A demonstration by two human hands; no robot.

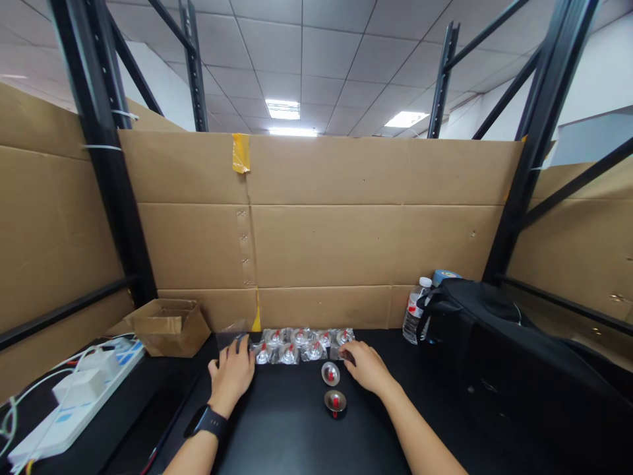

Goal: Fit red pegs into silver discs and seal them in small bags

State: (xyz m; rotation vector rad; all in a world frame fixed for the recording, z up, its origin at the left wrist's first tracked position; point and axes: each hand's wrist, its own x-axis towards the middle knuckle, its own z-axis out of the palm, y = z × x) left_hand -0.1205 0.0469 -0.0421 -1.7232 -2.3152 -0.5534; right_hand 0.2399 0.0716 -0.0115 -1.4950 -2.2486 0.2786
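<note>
Two rows of small round metal pieces with red centres, each in a clear plastic packet (288, 353), lie against the cardboard at the back of the table. At their left end is my left hand (231, 371), fingers apart and stretched forward by a clear plastic bag (232, 332). My right hand (366, 367) curls its fingers at the right end of the front row, on a clear packet (337, 353) partly hidden by them. Nearer me sit two unwrapped pieces: a shiny metal cup with a red centre (330, 374) and a darker, tilted metal cup (335, 400).
An open cardboard box (168, 328) and a white power strip (79, 396) with plugs and cables are at the left. A water bottle (416, 311) and a large black bag (504, 376) stand at the right. Cardboard walls (326, 244) and black rack posts (109, 171) enclose the table.
</note>
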